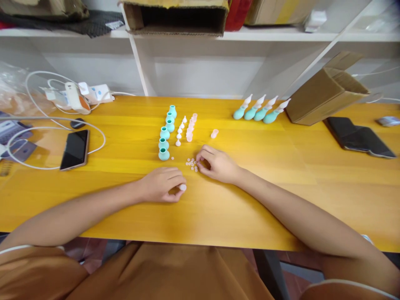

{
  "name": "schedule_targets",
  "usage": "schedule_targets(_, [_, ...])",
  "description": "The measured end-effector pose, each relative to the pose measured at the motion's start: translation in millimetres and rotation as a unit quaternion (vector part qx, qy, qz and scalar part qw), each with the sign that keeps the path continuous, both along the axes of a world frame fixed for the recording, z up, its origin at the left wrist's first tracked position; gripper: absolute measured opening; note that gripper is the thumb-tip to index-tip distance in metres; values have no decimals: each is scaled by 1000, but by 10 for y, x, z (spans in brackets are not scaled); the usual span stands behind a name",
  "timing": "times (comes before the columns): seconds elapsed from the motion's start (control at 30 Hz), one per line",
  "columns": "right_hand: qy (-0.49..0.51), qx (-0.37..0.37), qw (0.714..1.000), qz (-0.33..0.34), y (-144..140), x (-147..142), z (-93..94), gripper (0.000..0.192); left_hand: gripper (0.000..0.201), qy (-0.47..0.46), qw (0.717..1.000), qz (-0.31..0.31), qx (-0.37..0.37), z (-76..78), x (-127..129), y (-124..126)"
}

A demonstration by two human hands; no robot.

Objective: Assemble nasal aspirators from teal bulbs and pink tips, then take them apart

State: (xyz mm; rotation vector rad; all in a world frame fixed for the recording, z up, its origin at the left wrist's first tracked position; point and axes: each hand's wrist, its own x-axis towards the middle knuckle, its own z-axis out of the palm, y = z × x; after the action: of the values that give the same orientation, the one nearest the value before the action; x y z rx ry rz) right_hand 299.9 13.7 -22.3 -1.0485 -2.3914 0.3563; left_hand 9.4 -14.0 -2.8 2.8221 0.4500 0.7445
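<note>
Between the thumb and fingers of my left hand (164, 184) is a small whitish piece with a round end (183, 187); its rest is hidden. My right hand (218, 163) is closed in a pinch at the edge of a cluster of tiny pale rings (191, 164); whether a ring is in it cannot be made out. Beyond the hands stand a row of open-necked mint green bulbs (163, 154), a row of small white pointed tips (178, 143) and a row of pale pink cups (189, 136). One pink cup (214, 133) lies apart. A single ring (172, 158) is near the bulbs.
Several assembled bulbs with pointed nozzles (271, 116) lie at the back right, beside an open cardboard box (325, 93). A dark phone-like item (359, 137) is at the right. At left are a phone (75, 150), white cables and a power strip (100, 93). Shelves (175, 37) rise behind.
</note>
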Motion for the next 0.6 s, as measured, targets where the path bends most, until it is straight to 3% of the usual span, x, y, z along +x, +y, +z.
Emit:
schedule_targets(0.37, [17, 18, 1000, -11, 20, -1, -35, 4, 8, 1, 1000, 14, -14, 7, -5, -7])
schedule_targets(0.6, [209, -34, 977, -31, -80, -85, 16, 14, 10, -10, 999, 19, -34, 16, -20, 3])
